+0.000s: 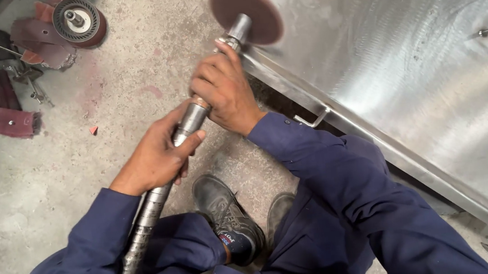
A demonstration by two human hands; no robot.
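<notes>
Head view: both hands (pixel 193 121) grip a metal flexible-shaft grinder (pixel 190 121) with a blurred brown sanding disc (pixel 245 13).

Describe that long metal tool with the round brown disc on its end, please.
The long silvery flexible-shaft tool runs slantwise from the lower left up to the right. Its lower part is a ribbed metal hose, its upper part a smooth steel handpiece. At the tip sits a round reddish-brown abrasive disc, blurred, at the rim of the big shiny steel sheet. The left hand grips mid-shaft; the right hand grips near the disc.
</notes>
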